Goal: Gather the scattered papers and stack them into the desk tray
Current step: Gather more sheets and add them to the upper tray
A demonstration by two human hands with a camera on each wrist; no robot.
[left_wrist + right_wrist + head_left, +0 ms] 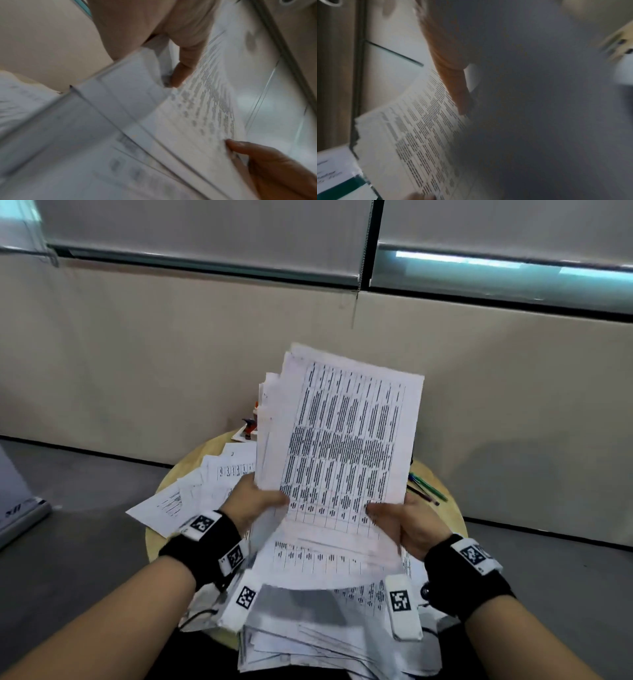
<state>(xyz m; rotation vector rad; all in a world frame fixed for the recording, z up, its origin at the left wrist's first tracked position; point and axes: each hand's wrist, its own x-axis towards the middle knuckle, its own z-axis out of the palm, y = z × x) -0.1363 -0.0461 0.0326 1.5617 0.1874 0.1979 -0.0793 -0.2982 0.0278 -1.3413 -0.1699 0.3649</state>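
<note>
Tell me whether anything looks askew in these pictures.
Yes. The sheaf of papers held by the left hand and right hand is uneven, its left edges staggered. More sheets lie fanned over the round table.

Head view looks down from above; both wrist views sit close, sharing the printed sheet (pixel 342 440).

The held papers (pixel 342 440) hide the far middle of the table (pixel 448 508), their print is blurred, and the near stack (pixel 308 642) is cut off.
</note>
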